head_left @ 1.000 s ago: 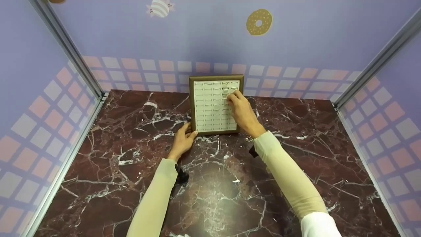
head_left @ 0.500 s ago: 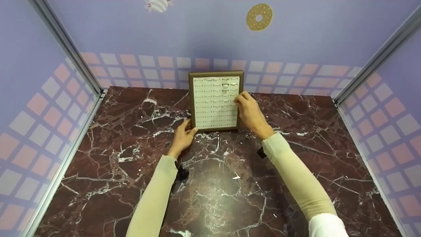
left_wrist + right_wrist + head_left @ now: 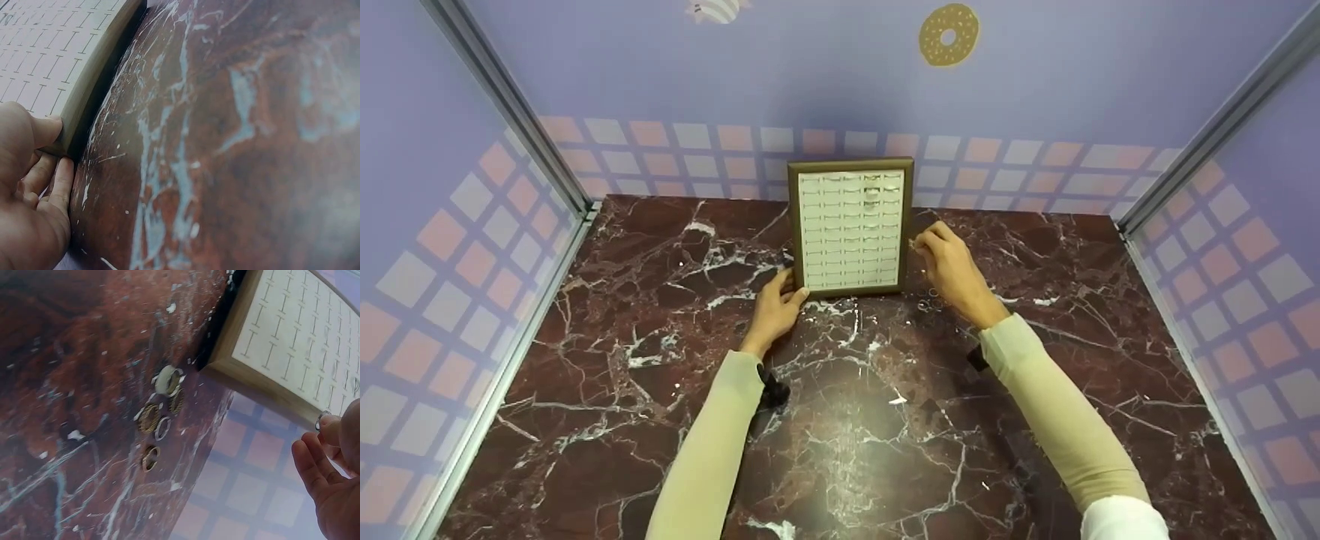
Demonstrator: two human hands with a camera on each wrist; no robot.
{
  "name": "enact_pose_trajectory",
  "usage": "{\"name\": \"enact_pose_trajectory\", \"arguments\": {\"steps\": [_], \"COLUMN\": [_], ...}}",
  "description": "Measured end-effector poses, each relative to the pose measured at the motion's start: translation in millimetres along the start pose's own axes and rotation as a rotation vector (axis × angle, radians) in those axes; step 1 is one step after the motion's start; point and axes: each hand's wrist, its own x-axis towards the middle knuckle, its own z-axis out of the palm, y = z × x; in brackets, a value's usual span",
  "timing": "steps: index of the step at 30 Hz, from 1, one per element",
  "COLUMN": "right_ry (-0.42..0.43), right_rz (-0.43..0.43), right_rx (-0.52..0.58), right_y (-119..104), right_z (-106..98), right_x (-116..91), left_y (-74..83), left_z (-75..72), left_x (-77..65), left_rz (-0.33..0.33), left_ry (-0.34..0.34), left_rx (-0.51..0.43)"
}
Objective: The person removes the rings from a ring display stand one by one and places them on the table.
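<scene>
R hand (image 3: 955, 270) rightward, ring (image 3: 320, 421) in pinch

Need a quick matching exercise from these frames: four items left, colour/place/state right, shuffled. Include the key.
Column 1
1. Left hand
2. Right hand
3. Loose rings
4. Ring board

Column 2
A. Lying on the dark red marbled table
B. Pinching a small ring
C. White slotted panel in a brown frame
D. Thumb on a lower corner of the frame

Pairs: 1-D, 2-B, 3-A, 4-C
</scene>
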Motion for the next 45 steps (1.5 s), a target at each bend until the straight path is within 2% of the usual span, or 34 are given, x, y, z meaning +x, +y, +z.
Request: {"name": "enact_pose_trajectory", "arguments": {"steps": [15,23,28,33,45], "right_ry": [-0.019,-0.043,-0.053,-0.098,-0.148], "right_rz": [0.022,0.051,0.067,0.093,0.095], "right_rx": [-0.012,-0.017,-0.021,-0.011,-0.035], "right_y": [18.2,25.4,29.0,34.4,42.9], "right_z": [-7.9,-10.5,-10.0,-9.0,-7.7], "right_x": [-33.6,-51.2,-61.0,-71.2,-80.9], "left_y": [-1.8,-1.6,-2.2,-1.6,-2.8], "left_z": [2.0,1.8,0.9,0.6,0.7], "left_x": [1.3,1.9,2.2,1.0,1.5], "left_rz": [0.033,0.008,0.014,0.014,0.012], "left_ry": [0.011,0.000,-0.002,0.002,0.000], "left_rx": [0.018,0.008,-0.011,-0.011,0.000]}}
